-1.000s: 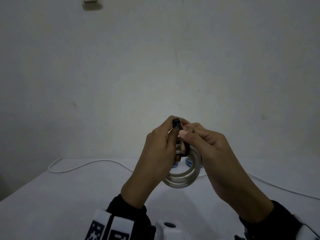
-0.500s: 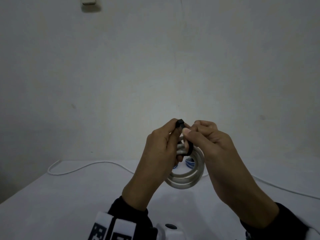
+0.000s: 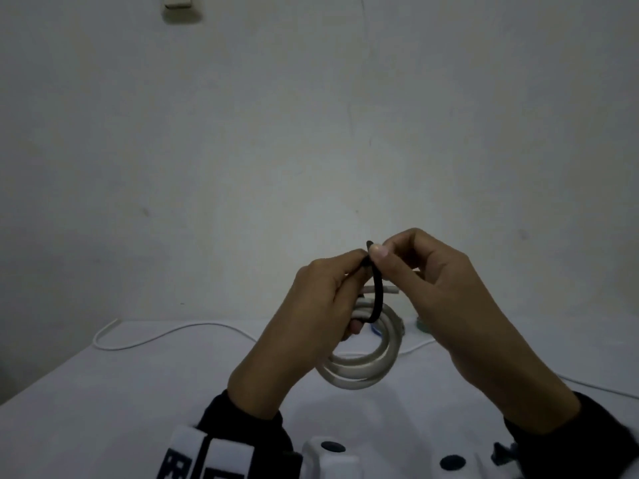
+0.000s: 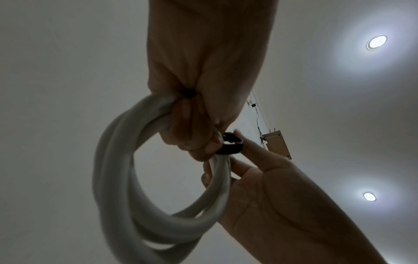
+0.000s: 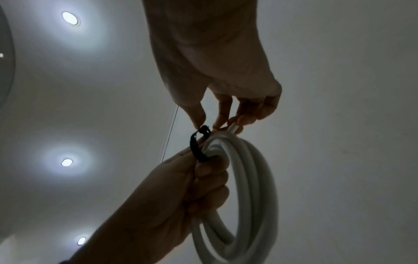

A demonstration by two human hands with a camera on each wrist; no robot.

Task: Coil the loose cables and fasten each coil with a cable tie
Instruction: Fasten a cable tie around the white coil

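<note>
Both hands are raised above the white worktop (image 3: 103, 402), working on a coil of thick white round cable (image 3: 363, 371) that hangs in the air between them. The left hand (image 3: 311, 305) has its fingers curled round the top of the coil, bunching the turns together, while its thumb and forefinger also pinch one part of a black flat cable tie (image 3: 377, 295). The tie runs in a loop down the front of the bunched turns and under them. The right hand (image 3: 446, 292) pinches the tie's upper end between thumb and forefinger; its other fingers (image 5: 244, 117) are curled loosely and touch the cable's stub end.

The step in hand, as I read it, is fastening this coil: the tie is already round the bundle, and its two ends meet at the top, just at the fingertips. Whether the tail has entered the head cannot be told (the joint is small and half hidden by the thumb in every view).

The next move probably calls for the tail to be fed or drawn through the head until the loop closes snug on the turns, with the left hand holding the bundle tight so no turn springs out.

On the worktop behind lies a thin white loose cable (image 3: 166, 335), uncoiled, so more of the task appears to remain. Some small blue and greenish things (image 3: 420, 324) sit beyond the coil, too hidden to name.
</note>
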